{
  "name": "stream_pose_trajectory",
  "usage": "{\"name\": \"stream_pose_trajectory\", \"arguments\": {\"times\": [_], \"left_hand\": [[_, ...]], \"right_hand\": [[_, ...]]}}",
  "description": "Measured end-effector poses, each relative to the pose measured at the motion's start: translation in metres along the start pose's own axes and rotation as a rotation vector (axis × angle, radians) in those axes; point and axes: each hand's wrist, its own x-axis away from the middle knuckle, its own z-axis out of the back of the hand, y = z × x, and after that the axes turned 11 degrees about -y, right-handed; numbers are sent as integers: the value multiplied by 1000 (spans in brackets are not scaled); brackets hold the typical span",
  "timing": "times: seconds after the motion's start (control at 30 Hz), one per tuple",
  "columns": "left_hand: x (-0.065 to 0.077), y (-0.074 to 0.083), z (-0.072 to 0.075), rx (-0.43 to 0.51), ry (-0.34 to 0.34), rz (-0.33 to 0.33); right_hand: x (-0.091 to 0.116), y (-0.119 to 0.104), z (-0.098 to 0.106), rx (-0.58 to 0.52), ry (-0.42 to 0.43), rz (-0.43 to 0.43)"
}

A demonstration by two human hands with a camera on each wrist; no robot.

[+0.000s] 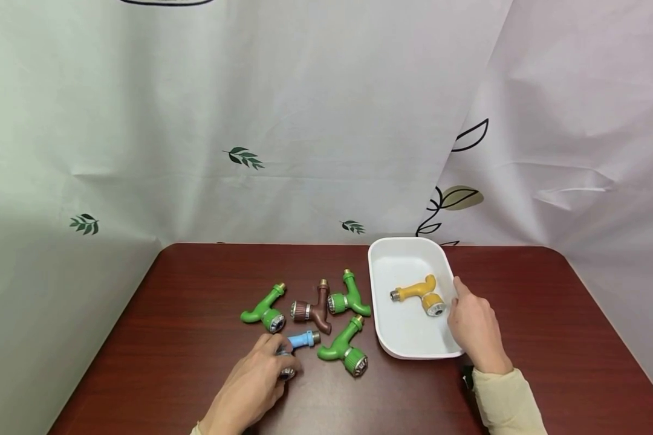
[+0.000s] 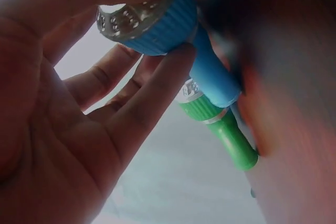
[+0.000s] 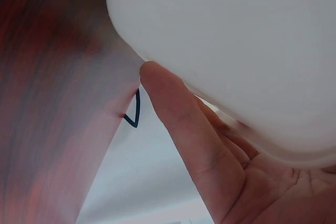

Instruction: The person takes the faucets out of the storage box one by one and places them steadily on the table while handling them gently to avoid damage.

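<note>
My left hand (image 1: pixel 258 377) pinches the knob of a blue tap (image 1: pixel 303 340), which lies at the table's front left. In the left wrist view the thumb and fingers hold the ribbed knob (image 2: pixel 163 24), its spout pointing toward the table. My right hand (image 1: pixel 476 326) holds the right side of a white tray (image 1: pixel 408 344); the thumb is at the rim and a long finger (image 3: pixel 173 108) lies along the outer wall. Inside the tray is a yellow tap (image 1: pixel 413 290). The thumb is hidden in the right wrist view.
Around the blue tap lie a left green tap (image 1: pixel 263 309), a brown tap (image 1: pixel 318 310), a back green tap (image 1: pixel 352 299) and a front green tap (image 1: pixel 345 345). The dark red table (image 1: pixel 190 302) ends at a pale patterned curtain (image 1: pixel 305 121).
</note>
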Motion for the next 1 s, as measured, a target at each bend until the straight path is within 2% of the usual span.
{"name": "stream_pose_trajectory", "arguments": {"times": [0.43,0.67,0.87,1.0], "left_hand": [[-3,0,-3,-9,-37,-6],[-3,1,-2,-4,-51,15],[-2,2,-2,9,-55,33],[-3,2,-1,10,-39,15]], "right_hand": [[1,-1,1,-3,-5,-6],[-1,-1,-1,-2,-9,-12],[-1,0,-1,-2,-6,-18],[0,1,-1,1,15,5]]}}
